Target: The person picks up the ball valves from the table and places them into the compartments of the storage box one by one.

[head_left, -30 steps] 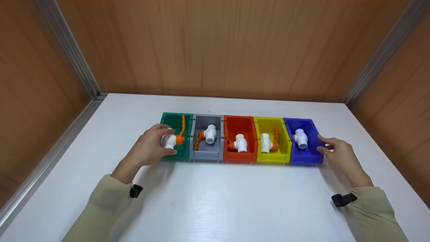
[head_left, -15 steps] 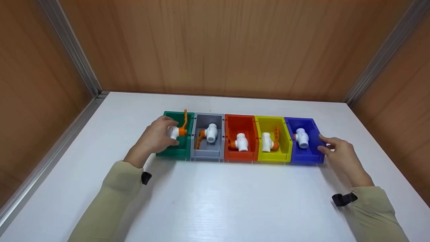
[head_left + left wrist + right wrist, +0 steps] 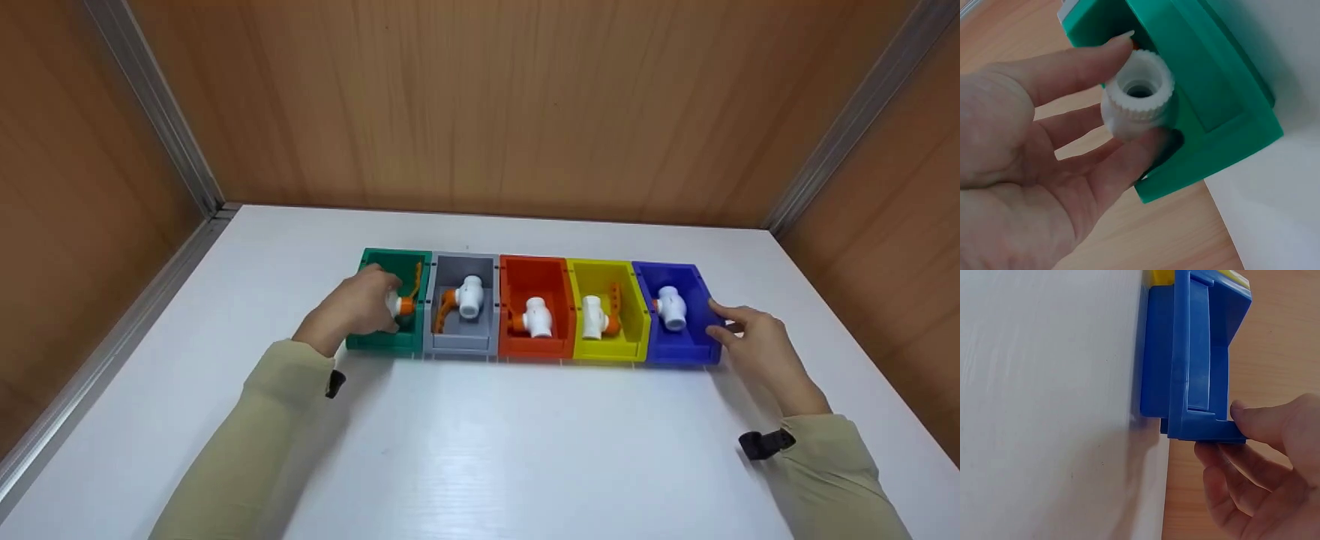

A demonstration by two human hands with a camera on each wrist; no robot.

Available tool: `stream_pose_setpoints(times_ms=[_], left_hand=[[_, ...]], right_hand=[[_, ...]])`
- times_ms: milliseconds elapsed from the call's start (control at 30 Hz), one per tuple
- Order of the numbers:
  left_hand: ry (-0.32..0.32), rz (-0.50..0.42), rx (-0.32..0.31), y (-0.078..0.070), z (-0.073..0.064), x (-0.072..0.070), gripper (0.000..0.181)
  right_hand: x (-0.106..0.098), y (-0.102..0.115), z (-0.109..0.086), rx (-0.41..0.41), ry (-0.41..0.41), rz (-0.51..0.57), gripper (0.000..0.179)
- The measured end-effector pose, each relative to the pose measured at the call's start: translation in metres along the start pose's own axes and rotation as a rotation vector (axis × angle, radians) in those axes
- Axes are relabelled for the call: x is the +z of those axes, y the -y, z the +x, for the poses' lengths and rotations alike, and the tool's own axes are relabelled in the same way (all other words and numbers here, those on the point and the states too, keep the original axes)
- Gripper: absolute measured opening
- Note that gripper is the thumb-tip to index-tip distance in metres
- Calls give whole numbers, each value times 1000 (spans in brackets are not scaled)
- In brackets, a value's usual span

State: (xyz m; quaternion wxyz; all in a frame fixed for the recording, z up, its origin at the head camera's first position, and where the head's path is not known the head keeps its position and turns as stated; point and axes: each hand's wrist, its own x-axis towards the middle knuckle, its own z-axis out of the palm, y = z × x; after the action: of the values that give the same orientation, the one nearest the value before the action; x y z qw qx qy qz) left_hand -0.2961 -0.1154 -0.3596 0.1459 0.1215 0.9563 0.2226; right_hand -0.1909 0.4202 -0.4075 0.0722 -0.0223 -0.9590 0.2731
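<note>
My left hand (image 3: 362, 301) pinches the white body of a ball valve (image 3: 1139, 93) between thumb and fingers. In the head view that valve sits down inside the green bin (image 3: 382, 341), its orange handle (image 3: 417, 279) pointing to the back; the hand hides part of the white body. At the other end of the row, my right hand (image 3: 761, 349) grips the right wall of the blue bin (image 3: 1199, 354), thumb on one side and fingers on the other. A white valve (image 3: 672, 308) lies in the blue bin.
Between the end bins stand a grey bin (image 3: 465, 345), a red bin (image 3: 534, 349) and a yellow bin (image 3: 609, 351), joined in one row, each with a white and orange valve. The white table (image 3: 480, 450) meets wooden walls (image 3: 480, 112) at the back and sides.
My left hand has moved to the right and back, lowering the valve from above the green bin's left side into it. The right hand keeps its grip on the blue bin.
</note>
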Motion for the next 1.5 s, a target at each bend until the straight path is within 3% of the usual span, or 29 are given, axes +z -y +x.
stream_pose_setpoints(times_ms=[467,733,1100,1267,1500], left_hand=[[165,-6,-79,-1,13,-4,64],[178,34,-75,0,12,0,56],[162,92,-22,-1,13,4,51],[104,106,-3,-5,9,8,50],[-125,127,86,-11,-5,12,44]], right_hand=[[0,0,2,1,3,9,50],[0,0,2,20,20,7,51],[-1,0,1,-43,-8,-23,50],[-1,3,0,-56,-6,-63,52],[1,16,-1,-83,-97,-154,49]])
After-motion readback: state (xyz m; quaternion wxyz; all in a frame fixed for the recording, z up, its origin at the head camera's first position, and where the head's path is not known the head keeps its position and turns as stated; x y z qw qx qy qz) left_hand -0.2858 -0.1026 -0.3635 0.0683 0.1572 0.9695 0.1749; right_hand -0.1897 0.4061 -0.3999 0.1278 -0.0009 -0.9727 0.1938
